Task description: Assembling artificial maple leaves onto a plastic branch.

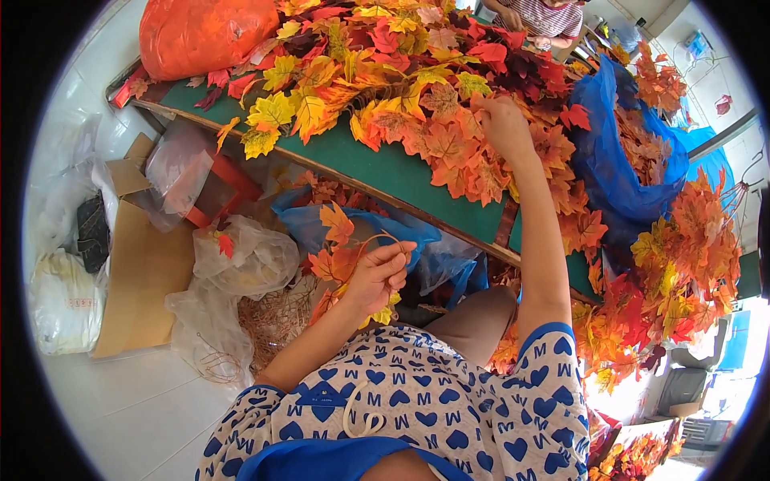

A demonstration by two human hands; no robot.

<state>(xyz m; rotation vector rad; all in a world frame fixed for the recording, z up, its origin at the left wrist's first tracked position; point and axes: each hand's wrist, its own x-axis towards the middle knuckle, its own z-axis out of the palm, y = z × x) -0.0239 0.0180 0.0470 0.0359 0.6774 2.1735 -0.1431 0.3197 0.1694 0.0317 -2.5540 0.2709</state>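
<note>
In front of my body my left hand (377, 279) is closed, thumb and fingers pinching the thin brown stem of an artificial leaf garland (337, 224). Its orange and yellow leaves hang beside and below that hand. My right hand (507, 131) reaches across the green-topped table (401, 172) to a heap of orange artificial maple leaves (449, 152). Its fingers are curled together at a leaf there; the fingertips are partly hidden. Yellow and red leaves (273, 111) lie farther left in the same heap.
A red plastic bag (207, 36) sits at the table's far left; a blue bag of leaves (618, 152) is at the right. Below stand a cardboard box (144, 272) and clear bags (253, 256). Another person (545, 20) sits across the table. Leaf garlands (682, 264) hang at the right.
</note>
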